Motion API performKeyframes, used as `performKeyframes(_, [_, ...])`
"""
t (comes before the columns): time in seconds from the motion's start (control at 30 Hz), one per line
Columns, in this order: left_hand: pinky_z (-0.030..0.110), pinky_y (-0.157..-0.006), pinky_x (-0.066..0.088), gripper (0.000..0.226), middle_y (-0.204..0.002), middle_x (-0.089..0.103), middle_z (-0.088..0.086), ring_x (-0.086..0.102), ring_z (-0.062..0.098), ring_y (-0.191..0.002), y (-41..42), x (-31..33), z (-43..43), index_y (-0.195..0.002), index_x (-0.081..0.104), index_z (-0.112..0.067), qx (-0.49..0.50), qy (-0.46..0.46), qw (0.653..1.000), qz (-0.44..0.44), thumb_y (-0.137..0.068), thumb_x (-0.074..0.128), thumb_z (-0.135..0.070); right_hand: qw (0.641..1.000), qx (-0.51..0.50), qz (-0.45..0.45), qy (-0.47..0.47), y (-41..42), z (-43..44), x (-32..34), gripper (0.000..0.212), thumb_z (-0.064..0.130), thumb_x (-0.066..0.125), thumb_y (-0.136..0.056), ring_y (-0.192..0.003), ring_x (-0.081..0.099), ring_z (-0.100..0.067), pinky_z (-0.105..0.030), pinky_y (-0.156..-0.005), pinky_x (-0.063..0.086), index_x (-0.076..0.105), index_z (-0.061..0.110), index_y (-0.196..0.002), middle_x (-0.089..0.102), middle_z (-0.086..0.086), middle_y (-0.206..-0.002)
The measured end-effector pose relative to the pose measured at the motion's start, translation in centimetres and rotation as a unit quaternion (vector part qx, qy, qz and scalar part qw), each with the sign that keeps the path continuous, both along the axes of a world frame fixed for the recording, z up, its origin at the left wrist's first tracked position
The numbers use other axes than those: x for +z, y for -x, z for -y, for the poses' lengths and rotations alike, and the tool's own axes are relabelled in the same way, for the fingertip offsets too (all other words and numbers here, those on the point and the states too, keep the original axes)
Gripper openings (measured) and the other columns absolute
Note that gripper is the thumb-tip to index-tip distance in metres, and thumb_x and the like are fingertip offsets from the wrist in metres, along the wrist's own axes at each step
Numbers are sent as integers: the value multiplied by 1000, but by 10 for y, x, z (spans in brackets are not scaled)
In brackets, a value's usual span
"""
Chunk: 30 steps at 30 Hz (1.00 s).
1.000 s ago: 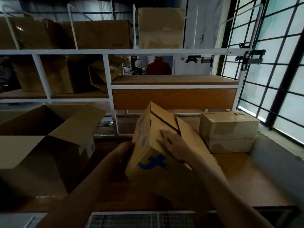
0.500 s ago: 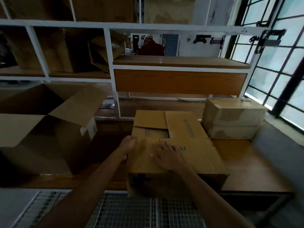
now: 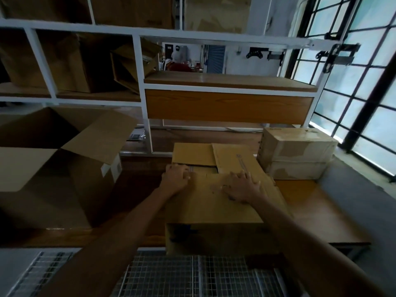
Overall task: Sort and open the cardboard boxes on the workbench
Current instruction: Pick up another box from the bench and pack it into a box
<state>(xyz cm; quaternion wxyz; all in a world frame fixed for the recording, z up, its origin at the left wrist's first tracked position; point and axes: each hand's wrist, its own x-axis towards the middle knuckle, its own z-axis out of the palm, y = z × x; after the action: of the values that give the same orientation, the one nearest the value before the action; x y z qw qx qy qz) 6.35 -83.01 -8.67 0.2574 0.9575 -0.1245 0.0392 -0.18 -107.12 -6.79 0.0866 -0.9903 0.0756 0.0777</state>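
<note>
Now the workbench [image 3: 310, 211] carries the cardboard box [image 3: 214, 211] flat under my hands, with shelving [image 3: 214, 82] beyond them and a gridded window [image 3: 364, 103] to their right. My left hand [image 3: 175, 180] curls over a flap edge, and my right hand [image 3: 242, 187] presses flat on top. A second ago the box was tilted upward.

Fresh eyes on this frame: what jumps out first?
Two hands work the middle box at the near edge of the bench: the left hand grips a flap edge, the right hand lies flat on top. A big open box sits left; a taped box sits right, by the bright window.
</note>
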Motion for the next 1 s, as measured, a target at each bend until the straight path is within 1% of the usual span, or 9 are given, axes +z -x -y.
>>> performKeyframes(0.1, [46, -107, 37, 39, -125, 59, 10, 49, 29, -122, -1, 22, -1, -128, 59, -15, -10, 48, 998, 49, -91, 63, -27, 999, -7, 52, -3, 4, 13, 20, 89, 73, 47, -84, -151, 4, -36, -71, -113, 10, 19, 25, -154, 11, -10, -164])
performKeyframes(0.2, [41, -98, 47, 31, -116, 60, 8, 54, 23, -110, 7, 55, 4, -121, 62, -15, -16, 97, 990, 97, -91, 65, -21, 991, 9, 127, 29, 12, 17, 49, 83, 72, 51, -80, -147, 18, -32, -67, -113, 12, 39, 23, -146, 34, -11, -154])
performKeyframes(0.3, [29, -84, 50, 14, -107, 60, 1, 57, 13, -97, 16, 83, 3, -107, 62, -19, -55, 88, 991, 90, -93, 62, -21, 981, 26, 173, 87, 20, 20, 75, 65, 69, 57, -81, -129, 46, -27, -66, -113, 17, 59, 21, -124, 56, -6, -130])
performKeyframes(0.37, [22, -75, 46, 11, -103, 64, 1, 59, 12, -93, 24, 100, 0, -103, 64, -19, -73, 55, 992, 86, -96, 58, -25, 973, 26, 215, 77, 29, 22, 88, 54, 68, 64, -78, -112, 56, -25, -61, -110, 27, 64, 22, -107, 62, -2, -114])
performKeyframes(0.5, [27, -83, 52, 23, -108, 65, 4, 61, 14, -96, 57, 139, -5, -108, 64, -13, -142, 0, 986, 82, -92, 64, -30, 956, 16, 294, 19, 55, 21, 106, 50, 66, 75, -68, -104, 58, -24, -44, -92, 47, 63, 24, -95, 61, -1, -103])
performKeyframes(0.6, [29, -88, 52, 26, -109, 63, 2, 60, 13, -100, 88, 158, -3, -112, 63, -13, -170, -68, 980, 74, -88, 69, -22, 943, 11, 332, -6, 82, 22, 108, 52, 63, 78, -67, -108, 56, -23, -45, -95, 45, 65, 24, -99, 62, -1, -110])
performKeyframes(0.67, [25, -83, 52, 20, -107, 65, 3, 62, 13, -98, 110, 164, 3, -109, 64, -14, -167, -84, 979, 82, -90, 67, -18, 938, 24, 345, -21, 104, 23, 106, 52, 60, 77, -70, -110, 54, -22, -46, -97, 44, 62, 23, -102, 61, -1, -113])
performKeyframes(0.83, [15, -72, 42, 18, -106, 64, 2, 60, 13, -97, 176, 162, 11, -110, 65, -14, -144, -53, 985, 83, -92, 63, -15, 943, 64, 328, -6, 165, 30, 102, 36, 53, 68, -84, -102, 60, -23, -40, -91, 48, 62, 23, -104, 65, -2, -108])
performKeyframes(1.0, [16, -70, 51, 17, -100, 70, -1, 65, 7, -86, 252, 132, 2, -102, 69, -13, -181, -50, 982, -17, -92, 65, -26, 985, 102, 140, -21, 213, 40, 96, 37, 60, 74, -75, -88, 60, -11, -32, -74, 53, 71, 28, -92, 68, 6, -100])
